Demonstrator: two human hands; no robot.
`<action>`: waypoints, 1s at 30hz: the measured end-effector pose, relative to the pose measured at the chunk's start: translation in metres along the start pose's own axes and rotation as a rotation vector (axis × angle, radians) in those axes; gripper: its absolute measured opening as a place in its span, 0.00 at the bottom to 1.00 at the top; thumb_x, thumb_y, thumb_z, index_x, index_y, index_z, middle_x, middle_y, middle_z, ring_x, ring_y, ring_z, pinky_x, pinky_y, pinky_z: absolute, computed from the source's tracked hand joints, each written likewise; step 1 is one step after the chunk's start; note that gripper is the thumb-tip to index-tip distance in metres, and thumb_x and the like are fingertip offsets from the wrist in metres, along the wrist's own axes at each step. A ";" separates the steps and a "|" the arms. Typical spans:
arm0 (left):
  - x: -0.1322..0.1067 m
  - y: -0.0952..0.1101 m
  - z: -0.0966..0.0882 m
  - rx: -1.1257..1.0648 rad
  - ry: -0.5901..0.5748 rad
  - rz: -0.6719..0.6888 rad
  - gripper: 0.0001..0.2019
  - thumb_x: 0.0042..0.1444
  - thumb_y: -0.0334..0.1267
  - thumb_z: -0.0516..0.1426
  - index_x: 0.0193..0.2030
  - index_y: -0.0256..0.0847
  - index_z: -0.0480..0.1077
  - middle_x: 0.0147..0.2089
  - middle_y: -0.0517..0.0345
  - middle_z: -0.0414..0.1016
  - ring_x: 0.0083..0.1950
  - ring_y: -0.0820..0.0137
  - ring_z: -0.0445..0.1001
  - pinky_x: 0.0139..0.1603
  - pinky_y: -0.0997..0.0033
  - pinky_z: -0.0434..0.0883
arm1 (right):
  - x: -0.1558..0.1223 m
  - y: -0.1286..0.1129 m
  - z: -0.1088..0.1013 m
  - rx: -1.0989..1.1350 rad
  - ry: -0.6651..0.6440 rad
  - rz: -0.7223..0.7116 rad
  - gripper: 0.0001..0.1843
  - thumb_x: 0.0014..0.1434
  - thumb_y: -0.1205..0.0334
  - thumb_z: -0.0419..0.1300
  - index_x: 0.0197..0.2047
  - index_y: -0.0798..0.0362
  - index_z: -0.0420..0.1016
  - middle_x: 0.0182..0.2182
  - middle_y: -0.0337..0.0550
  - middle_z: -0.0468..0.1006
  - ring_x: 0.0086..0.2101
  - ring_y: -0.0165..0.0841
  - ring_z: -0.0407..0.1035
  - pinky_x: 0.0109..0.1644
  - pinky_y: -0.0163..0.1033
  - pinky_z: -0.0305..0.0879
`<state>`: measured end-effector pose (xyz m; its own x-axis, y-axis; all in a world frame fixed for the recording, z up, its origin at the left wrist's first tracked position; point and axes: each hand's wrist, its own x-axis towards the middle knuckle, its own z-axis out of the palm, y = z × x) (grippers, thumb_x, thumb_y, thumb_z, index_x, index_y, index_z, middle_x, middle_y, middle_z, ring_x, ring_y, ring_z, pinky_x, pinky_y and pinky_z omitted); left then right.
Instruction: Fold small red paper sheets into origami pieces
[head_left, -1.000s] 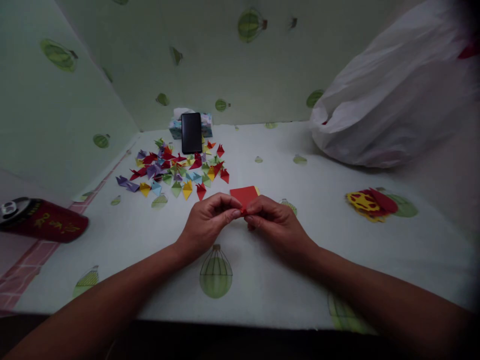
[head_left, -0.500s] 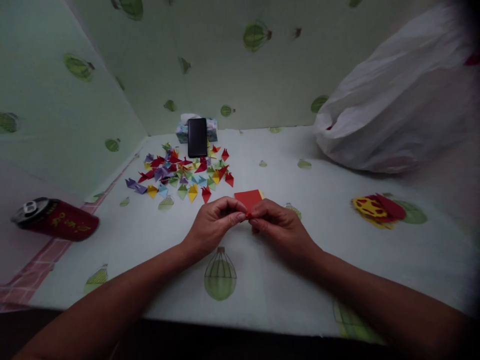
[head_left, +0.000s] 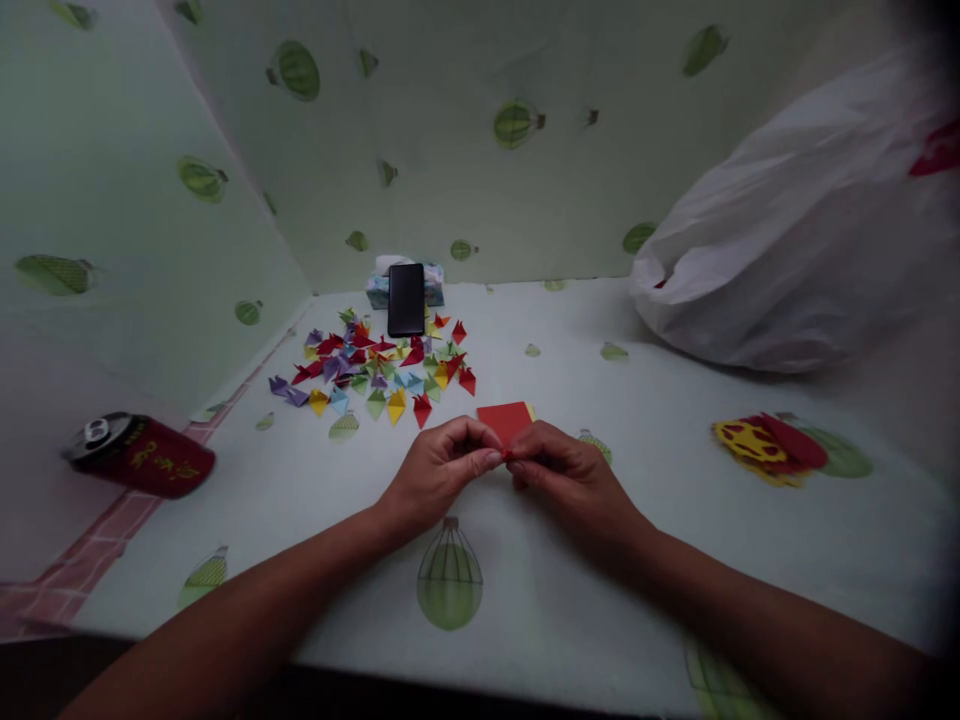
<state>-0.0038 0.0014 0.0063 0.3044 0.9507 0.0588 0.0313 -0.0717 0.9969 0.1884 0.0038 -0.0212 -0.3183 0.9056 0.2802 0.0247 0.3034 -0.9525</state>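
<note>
Between the fingertips of both hands is a small piece of folded red paper [head_left: 508,456], mostly hidden by the fingers. My left hand [head_left: 442,468] pinches it from the left with thumb and forefinger. From the right, my right hand [head_left: 574,478] pinches it the same way, fingertips almost touching the left ones. Just beyond the hands lies a stack of square paper sheets [head_left: 504,418], red on top with a yellow edge showing. Farther left, a pile of small folded paper figures [head_left: 375,375] in red, yellow, green, blue and purple is spread on the table.
A black phone [head_left: 406,300] leans on a tissue box [head_left: 380,290] behind the pile. At the left edge stands a red drink can [head_left: 161,458]. A big white plastic bag [head_left: 757,260] fills the back right. Red and yellow cut-out pieces [head_left: 772,447] lie at the right.
The camera view has tilted up slightly, so everything appears lower and a little farther right. Both hands keep their pinch on the red paper, with little visible change.
</note>
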 end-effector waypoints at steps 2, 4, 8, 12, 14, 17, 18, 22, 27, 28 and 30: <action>0.000 0.001 0.000 0.023 -0.006 -0.007 0.07 0.55 0.39 0.63 0.35 0.38 0.73 0.34 0.58 0.74 0.36 0.72 0.72 0.40 0.70 0.69 | 0.000 0.000 0.000 -0.021 0.004 -0.011 0.02 0.58 0.64 0.64 0.33 0.50 0.78 0.29 0.38 0.75 0.30 0.31 0.69 0.36 0.39 0.66; 0.000 0.001 -0.001 0.036 -0.011 -0.013 0.06 0.56 0.39 0.63 0.34 0.38 0.73 0.34 0.59 0.73 0.36 0.72 0.71 0.40 0.71 0.68 | 0.000 -0.001 -0.001 -0.044 0.004 -0.023 0.02 0.59 0.64 0.64 0.33 0.50 0.78 0.29 0.38 0.75 0.32 0.32 0.70 0.37 0.39 0.66; 0.001 0.001 -0.002 0.038 -0.025 -0.026 0.06 0.57 0.39 0.62 0.35 0.38 0.73 0.33 0.60 0.73 0.36 0.73 0.70 0.39 0.71 0.66 | 0.000 0.000 -0.002 -0.060 0.003 -0.036 0.03 0.59 0.64 0.64 0.33 0.50 0.78 0.29 0.39 0.75 0.32 0.32 0.69 0.37 0.40 0.66; 0.000 0.002 -0.002 0.016 -0.038 -0.061 0.07 0.57 0.40 0.62 0.35 0.38 0.73 0.33 0.60 0.72 0.36 0.73 0.69 0.39 0.71 0.65 | 0.001 0.000 -0.002 -0.068 -0.004 -0.029 0.03 0.59 0.65 0.63 0.33 0.50 0.78 0.30 0.39 0.75 0.33 0.32 0.69 0.38 0.40 0.65; 0.000 0.002 -0.002 -0.042 -0.055 -0.108 0.07 0.57 0.40 0.62 0.35 0.38 0.72 0.33 0.61 0.71 0.35 0.73 0.68 0.39 0.72 0.64 | 0.001 0.000 -0.002 -0.073 -0.001 -0.025 0.03 0.59 0.66 0.63 0.34 0.50 0.78 0.30 0.39 0.76 0.33 0.32 0.70 0.38 0.40 0.65; -0.001 0.001 -0.003 -0.133 -0.083 -0.184 0.08 0.58 0.41 0.62 0.36 0.38 0.73 0.33 0.62 0.71 0.35 0.74 0.66 0.39 0.73 0.63 | 0.001 -0.002 -0.003 -0.095 -0.015 -0.043 0.04 0.60 0.67 0.62 0.34 0.51 0.78 0.32 0.40 0.77 0.34 0.33 0.71 0.40 0.40 0.66; -0.001 0.001 -0.004 -0.148 -0.091 -0.202 0.08 0.58 0.41 0.62 0.36 0.38 0.73 0.33 0.63 0.70 0.35 0.75 0.66 0.39 0.74 0.63 | 0.001 -0.002 -0.003 -0.103 -0.021 -0.049 0.04 0.60 0.67 0.62 0.35 0.51 0.79 0.32 0.40 0.77 0.35 0.33 0.71 0.41 0.41 0.66; -0.001 -0.001 -0.005 -0.146 -0.103 -0.220 0.07 0.59 0.40 0.62 0.36 0.39 0.73 0.33 0.63 0.70 0.35 0.75 0.65 0.39 0.74 0.62 | 0.001 -0.002 -0.004 -0.114 -0.026 -0.064 0.05 0.61 0.68 0.62 0.36 0.51 0.79 0.33 0.41 0.77 0.35 0.33 0.71 0.41 0.41 0.66; 0.000 0.002 -0.005 -0.095 -0.104 -0.195 0.07 0.59 0.40 0.61 0.35 0.39 0.73 0.34 0.62 0.71 0.35 0.74 0.66 0.39 0.73 0.62 | 0.001 0.000 -0.004 -0.116 -0.036 -0.069 0.05 0.61 0.68 0.62 0.37 0.50 0.79 0.33 0.40 0.77 0.35 0.33 0.72 0.41 0.41 0.67; 0.000 0.003 -0.005 -0.084 -0.099 -0.187 0.07 0.59 0.40 0.61 0.35 0.38 0.72 0.34 0.61 0.71 0.35 0.74 0.66 0.39 0.73 0.62 | 0.001 0.001 -0.004 -0.118 -0.039 -0.069 0.05 0.61 0.69 0.62 0.37 0.50 0.79 0.33 0.40 0.77 0.35 0.33 0.72 0.41 0.41 0.67; 0.000 0.005 -0.004 -0.037 -0.084 -0.164 0.08 0.59 0.41 0.61 0.35 0.38 0.72 0.34 0.61 0.71 0.35 0.73 0.66 0.39 0.72 0.63 | 0.001 0.002 -0.004 -0.112 -0.043 -0.069 0.05 0.61 0.68 0.63 0.37 0.51 0.79 0.33 0.41 0.77 0.35 0.33 0.72 0.41 0.41 0.67</action>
<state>-0.0079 0.0019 0.0112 0.3762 0.9203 -0.1073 0.0524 0.0945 0.9941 0.1921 0.0065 -0.0219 -0.3629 0.8689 0.3367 0.1060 0.3974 -0.9115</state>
